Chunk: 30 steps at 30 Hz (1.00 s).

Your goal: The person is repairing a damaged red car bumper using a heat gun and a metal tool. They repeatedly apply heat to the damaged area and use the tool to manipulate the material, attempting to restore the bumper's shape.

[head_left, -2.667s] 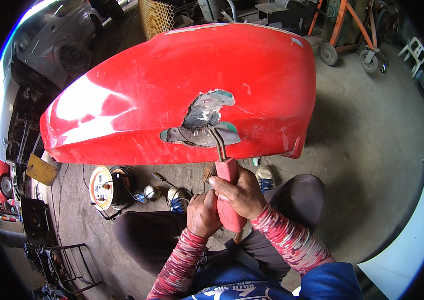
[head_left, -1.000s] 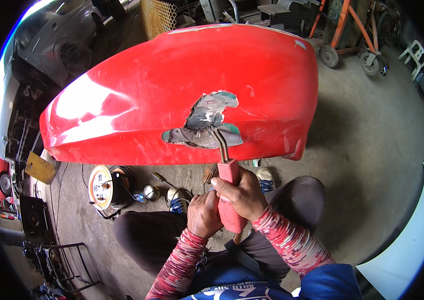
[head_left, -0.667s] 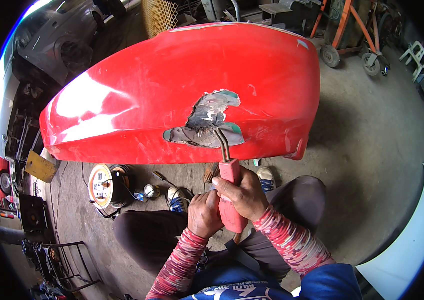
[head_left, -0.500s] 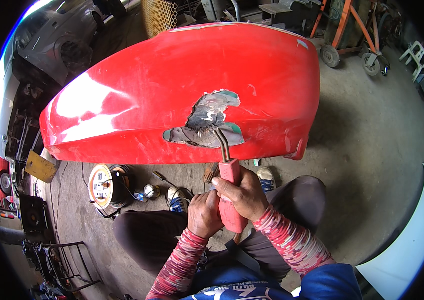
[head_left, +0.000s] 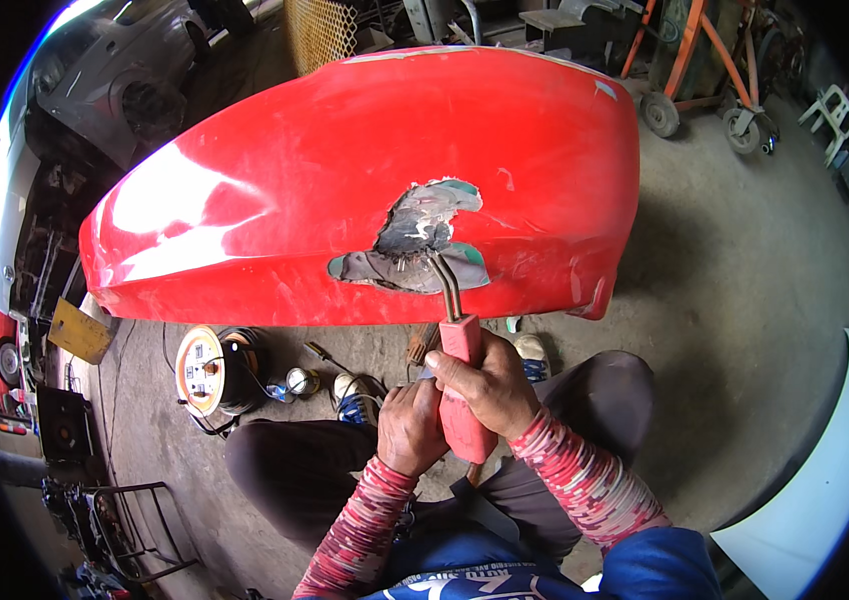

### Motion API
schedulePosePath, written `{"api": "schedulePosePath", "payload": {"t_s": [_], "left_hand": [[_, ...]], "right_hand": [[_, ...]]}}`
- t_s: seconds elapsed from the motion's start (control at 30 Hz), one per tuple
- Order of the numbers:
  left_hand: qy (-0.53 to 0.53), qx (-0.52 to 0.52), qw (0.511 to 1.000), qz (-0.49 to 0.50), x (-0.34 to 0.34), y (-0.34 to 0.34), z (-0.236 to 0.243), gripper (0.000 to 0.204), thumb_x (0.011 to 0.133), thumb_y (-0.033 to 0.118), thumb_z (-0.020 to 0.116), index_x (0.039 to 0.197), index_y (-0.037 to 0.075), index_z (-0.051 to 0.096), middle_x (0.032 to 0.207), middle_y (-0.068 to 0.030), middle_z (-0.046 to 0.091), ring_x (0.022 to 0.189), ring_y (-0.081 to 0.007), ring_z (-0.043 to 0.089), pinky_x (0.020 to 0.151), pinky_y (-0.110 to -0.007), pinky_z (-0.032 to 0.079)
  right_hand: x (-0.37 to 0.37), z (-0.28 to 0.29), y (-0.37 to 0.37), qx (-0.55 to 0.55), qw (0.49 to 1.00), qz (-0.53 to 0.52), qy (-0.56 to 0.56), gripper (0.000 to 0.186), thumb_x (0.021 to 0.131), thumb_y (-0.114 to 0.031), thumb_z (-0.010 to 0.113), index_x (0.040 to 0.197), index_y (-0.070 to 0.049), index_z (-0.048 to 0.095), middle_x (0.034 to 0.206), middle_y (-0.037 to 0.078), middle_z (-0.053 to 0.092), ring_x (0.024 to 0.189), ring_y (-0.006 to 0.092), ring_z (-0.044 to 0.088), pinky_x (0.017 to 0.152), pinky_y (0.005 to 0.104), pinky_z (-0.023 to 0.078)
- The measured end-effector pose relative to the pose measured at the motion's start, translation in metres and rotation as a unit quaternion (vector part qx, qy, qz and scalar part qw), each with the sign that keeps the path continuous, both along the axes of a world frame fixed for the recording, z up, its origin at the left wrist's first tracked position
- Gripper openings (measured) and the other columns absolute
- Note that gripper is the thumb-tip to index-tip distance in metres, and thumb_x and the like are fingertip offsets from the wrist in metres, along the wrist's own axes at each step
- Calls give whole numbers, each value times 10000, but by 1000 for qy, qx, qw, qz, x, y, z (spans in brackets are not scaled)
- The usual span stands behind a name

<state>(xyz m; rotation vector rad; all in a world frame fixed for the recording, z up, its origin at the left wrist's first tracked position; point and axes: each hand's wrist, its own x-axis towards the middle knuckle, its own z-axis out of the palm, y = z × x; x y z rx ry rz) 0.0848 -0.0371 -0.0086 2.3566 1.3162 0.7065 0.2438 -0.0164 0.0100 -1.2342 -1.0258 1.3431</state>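
A red car bumper (head_left: 345,140) lies across in front of me. Its lower middle has a torn, sanded grey patch (head_left: 370,268), where small metal bits stick up near the crack. My right hand (head_left: 493,385) wraps round the pink body of a hot stapler (head_left: 462,345), thumb along its top. The two bent metal prongs reach forward to the patch, their tips at the crack's edge. Against the left side of the stapler's body, my left hand (head_left: 411,430) is closed, its fingertips partly hidden.
An orange-and-black cable reel (head_left: 203,370) stands on the concrete floor, left of my knees, with a can (head_left: 303,381) beside it. A yellow plate (head_left: 81,333) leans farther left. Behind the bumper are an orange wheeled frame (head_left: 690,50) and a white plastic chair (head_left: 833,115). A white panel (head_left: 805,490) lies right.
Almost nothing differs. Both hands keep the hot stapler at the same spot, with only a slight shift of the whole view.
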Motion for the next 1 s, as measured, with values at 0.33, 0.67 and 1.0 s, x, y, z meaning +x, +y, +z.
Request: {"api": "schedulePosePath", "payload": {"t_s": [0.33,0.67,1.0], "left_hand": [[7,12,1000,1,-3,-3,2,355,741,218,776,978,30,589,800,-140,606,770,-352,632,718,-450,468],[17,12,1000,3,-4,-5,2,355,764,208,759,1032,33,604,811,-134,616,778,-336,638,719,-447,471],[19,22,1000,-10,-8,-5,0,375,764,194,747,1077,40,608,796,-105,593,778,-307,636,702,-439,464]], "right_hand": [[-1,13,-1,17,999,8,29,255,885,-274,730,859,-45,622,667,45,626,594,154,609,580,341,493],[2,19,-2,3,998,29,58,229,901,-249,716,866,-46,616,684,28,616,615,130,593,585,322,483],[1,16,-4,-24,999,32,23,252,876,-253,723,941,-25,639,772,75,652,700,190,641,666,352,516]]}}
